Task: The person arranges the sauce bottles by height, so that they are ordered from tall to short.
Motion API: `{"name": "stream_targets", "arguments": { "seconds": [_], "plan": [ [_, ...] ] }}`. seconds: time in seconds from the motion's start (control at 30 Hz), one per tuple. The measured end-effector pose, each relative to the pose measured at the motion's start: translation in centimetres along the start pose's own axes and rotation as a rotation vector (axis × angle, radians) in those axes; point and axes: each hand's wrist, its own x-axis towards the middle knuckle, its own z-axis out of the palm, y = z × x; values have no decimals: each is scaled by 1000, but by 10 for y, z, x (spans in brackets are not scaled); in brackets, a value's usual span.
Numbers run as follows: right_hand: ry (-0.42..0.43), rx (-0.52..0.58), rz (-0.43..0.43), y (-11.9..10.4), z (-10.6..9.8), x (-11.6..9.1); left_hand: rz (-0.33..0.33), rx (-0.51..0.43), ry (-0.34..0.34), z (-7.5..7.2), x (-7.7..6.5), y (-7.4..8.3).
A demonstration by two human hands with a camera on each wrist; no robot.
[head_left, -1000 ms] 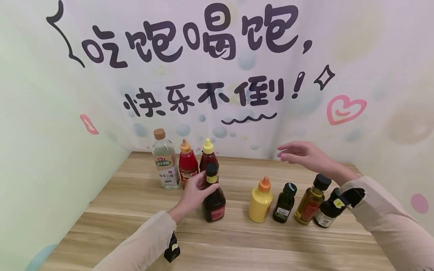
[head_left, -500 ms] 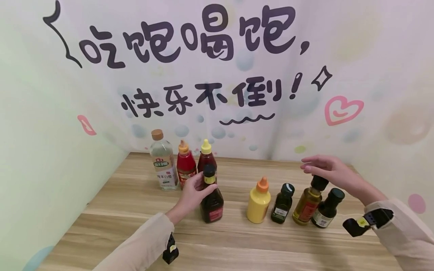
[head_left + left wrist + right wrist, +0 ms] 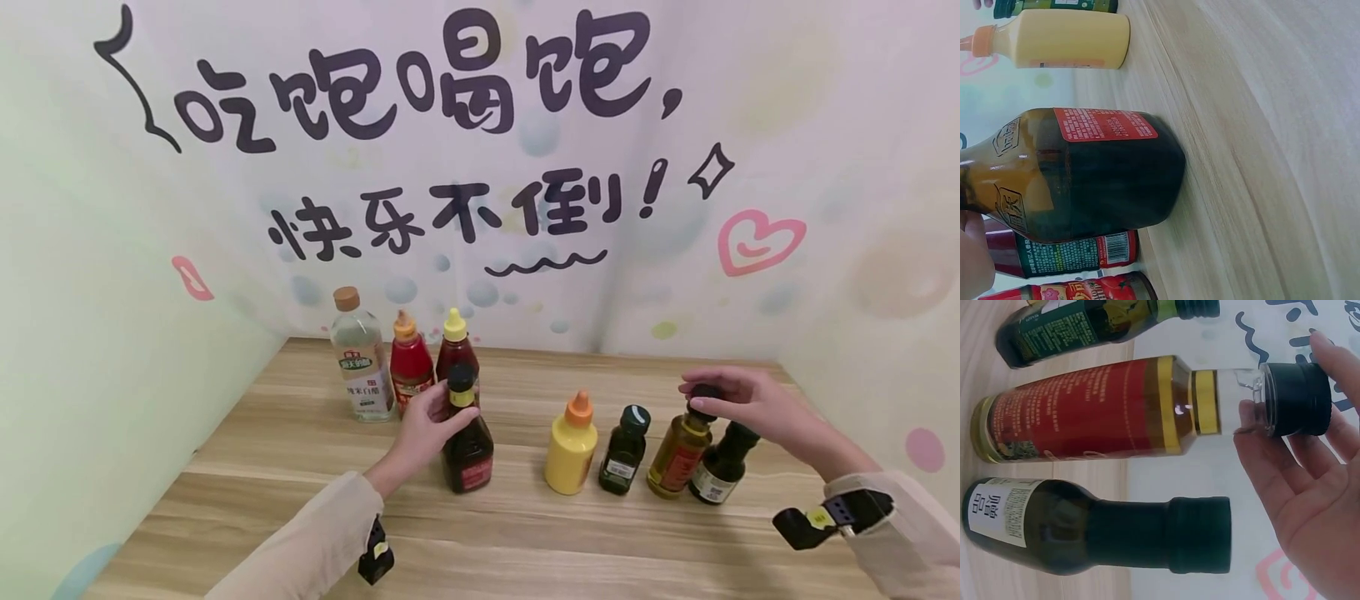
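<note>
My left hand [image 3: 429, 429] grips the neck of a dark sauce bottle [image 3: 468, 454], which has a black cap and a red label. This bottle [image 3: 1110, 175] stands upright on the table, and only part of the hand shows in the left wrist view. On the right, my right hand [image 3: 761, 408] is at the top of an oil bottle [image 3: 677, 457] with golden oil, a red label and a black cap. Its fingers [image 3: 1272, 453] curl round behind the clear neck and the thumb lies by the cap [image 3: 1300, 399]. The oil bottle stands upright too.
A dark green bottle [image 3: 718, 475] stands close right of the oil bottle. To its left are a small green bottle [image 3: 624, 450] and a yellow squeeze bottle [image 3: 572, 454]. White vinegar [image 3: 362, 367], a red ketchup bottle [image 3: 412, 362] and a yellow-capped bottle [image 3: 455, 350] stand behind the left hand.
My right hand has come from above the table, right and down, to the top of the oil bottle, and its fingers have closed round it. The left hand keeps its grip on the dark sauce bottle.
</note>
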Motion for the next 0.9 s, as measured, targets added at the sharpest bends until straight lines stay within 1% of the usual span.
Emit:
{"name": "stream_targets", "arguments": {
  "seconds": [0.17, 0.33, 0.47, 0.67, 0.77, 0.9],
  "plan": [
    [15, 29, -20, 4, 3, -1, -4, -2, -4, -2, 2, 0],
    [28, 48, -72, 8, 5, -1, -14, 21, -19, -3, 3, 2],
    [30, 72, -77, 9, 6, -1, -16, 48, -47, -6, 3, 3],
    [36, 77, -78, 9, 7, -2, -51, 125, -85, -11, 4, 9],
    [41, 67, -75, 9, 7, -2, -53, 156, -117, -13, 6, 12],
    [48, 57, -70, 9, 7, -3, -48, 171, -163, -16, 8, 15]
  ]
}}
